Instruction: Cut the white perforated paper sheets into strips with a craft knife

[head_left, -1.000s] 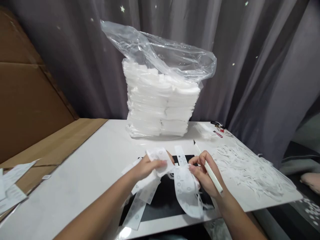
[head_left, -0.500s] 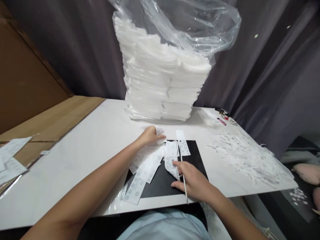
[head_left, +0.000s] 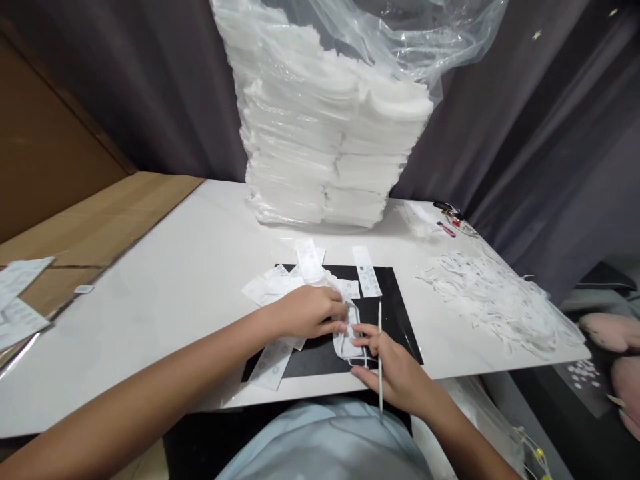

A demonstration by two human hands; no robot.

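Note:
My left hand (head_left: 316,312) is closed, its fingertips on the upper left side of a small white printed pouch (head_left: 351,345) with a thin white cord at its lower end. From the right, my right hand (head_left: 393,367) grips the pouch's edge with thumb and fingers. A thin white stick (head_left: 381,357) lies across that hand, tucked among the fingers. Beneath is a black mat (head_left: 314,365). White printed paper strips (head_left: 273,365) overlap around my left hand, partly hidden by it, and a separate strip (head_left: 367,273) lies at the mat's top edge.
A tall clear bag of stacked white sheets (head_left: 325,147) stands at the back. White cords (head_left: 495,310) are heaped on the right, near a pink cutter (head_left: 447,230). Cardboard (head_left: 100,233) and more printed papers (head_left: 23,293) are on the left of the white table (head_left: 165,267).
My left hand has come down and right from the paper strips to the pouch. My right hand has stayed at the pouch, which has shifted slightly down. The view has tilted down.

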